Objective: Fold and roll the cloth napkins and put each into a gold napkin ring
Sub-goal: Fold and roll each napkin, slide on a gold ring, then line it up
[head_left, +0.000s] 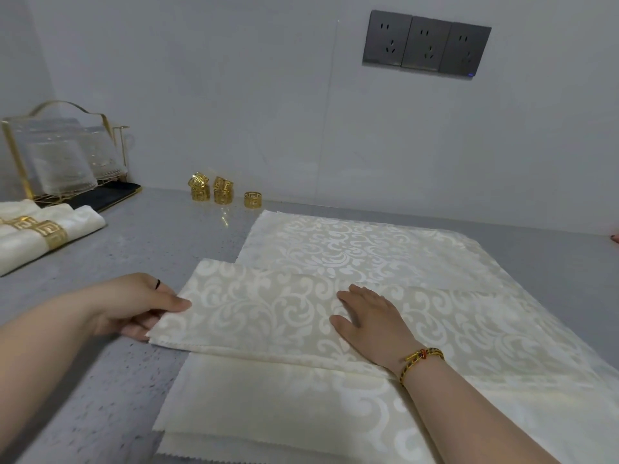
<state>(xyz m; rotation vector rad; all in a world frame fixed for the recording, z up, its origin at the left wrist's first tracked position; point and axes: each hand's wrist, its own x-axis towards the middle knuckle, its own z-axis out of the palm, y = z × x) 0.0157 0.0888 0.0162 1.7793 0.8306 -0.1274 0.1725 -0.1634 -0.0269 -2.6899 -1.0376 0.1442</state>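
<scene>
A cream damask napkin (361, 249) lies spread on the grey counter (100, 380), with a folded band (254, 309) laid across its middle. My left hand (134, 304) pinches the left end of that band, thumb on top. My right hand (371, 321) lies flat on the band, fingers straight, pressing it down. More cream napkins (268, 406) lie underneath, near the front edge. Several gold napkin rings (221, 192) stand loose by the back wall. At the far left lie rolled napkins (40, 236), each inside a gold ring (53, 234).
A gold-wire rack with clear glass pieces (63, 159) stands at the back left on a black tray (107, 195). Wall sockets (425, 45) sit high on the wall. A bit of someone's fingertip (614, 237) shows at the right edge.
</scene>
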